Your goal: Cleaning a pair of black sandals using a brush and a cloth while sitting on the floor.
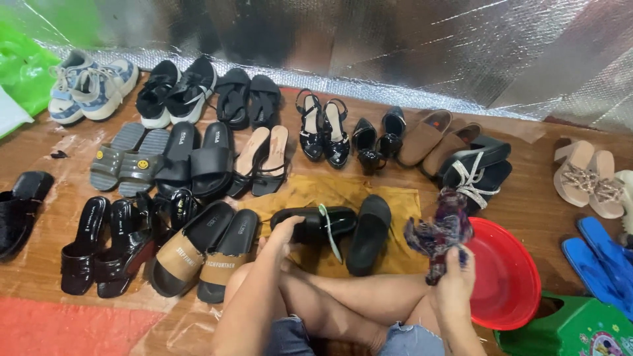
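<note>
My left hand [282, 235] grips a glossy black shoe [315, 221] by its near end, holding it just above a mustard-yellow cloth [310, 192] spread on the wooden floor. A pale green toothbrush [330, 232] lies across the shoe. Its mate, a black slide [369, 232], rests on the cloth to the right. My right hand [453, 277] is closed around a bunched purple and multicoloured rag [440, 232], raised beside a red plastic basin [506, 277]. My crossed bare legs fill the bottom centre.
Rows of shoes cover the floor: sneakers [92, 84], black sandals [249, 97], grey slides [128, 158], tan-strap slides [204, 254], brown loafers [435, 140], beige heels [587, 177], blue flip-flops [603, 260]. A green stool [573, 329] stands at bottom right. Silver foil sheeting backs the scene.
</note>
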